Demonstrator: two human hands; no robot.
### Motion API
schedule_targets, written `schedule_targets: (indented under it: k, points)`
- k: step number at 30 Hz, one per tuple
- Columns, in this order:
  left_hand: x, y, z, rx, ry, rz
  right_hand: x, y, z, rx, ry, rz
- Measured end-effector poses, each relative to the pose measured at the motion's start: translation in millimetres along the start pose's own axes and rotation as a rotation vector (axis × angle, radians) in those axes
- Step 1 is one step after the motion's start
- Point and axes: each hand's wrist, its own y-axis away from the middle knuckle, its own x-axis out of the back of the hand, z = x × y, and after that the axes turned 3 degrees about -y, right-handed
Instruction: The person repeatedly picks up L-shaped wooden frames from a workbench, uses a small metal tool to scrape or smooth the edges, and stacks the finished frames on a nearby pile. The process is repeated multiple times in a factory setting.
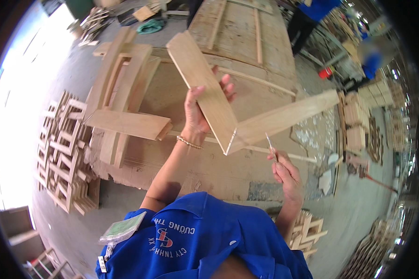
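Observation:
My left hand [196, 114] is closed round a pale wooden board [198, 69], thumb on its near edge and fingers behind it. At its lower end this board meets a second wooden board [288, 116] in a V-shaped angled joint. A white line [230, 141], which looks like glue, runs along that joint. In my right hand [287, 176] is a thin, pointed, blade-like tool [269, 141], its tip up and just below the second board, apart from the joint. The tool's lower part is hidden in my fingers.
Below the boards is a cardboard-covered worktable [172, 169] with wooden strips across it. Joined wooden frames [125, 88] are piled at its left. More frames [67, 153] are stacked on the floor beyond. Whitish spatters [312, 130] mark the table's right side. Another person [312, 14] stands at the far right.

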Motion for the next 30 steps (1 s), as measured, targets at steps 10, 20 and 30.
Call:
schedule_targets:
  k: [10, 20, 30]
  points:
    - [-10.4, 3.1, -8.9, 0.107, 0.062, -0.16, -60.7, 6.4, -23.1, 0.312, 0.772, 0.337]
    - [-6.5, 13.7, -4.8, 0.128, -0.001, -0.078, -69.2, 45.3, -12.7, 0.218, 0.596, 0.139]
    - [-17.9, 24.0, -5.2, 0.194, 0.067, -0.152, -75.6, 31.9, -19.2, 0.399, 0.949, 0.422]
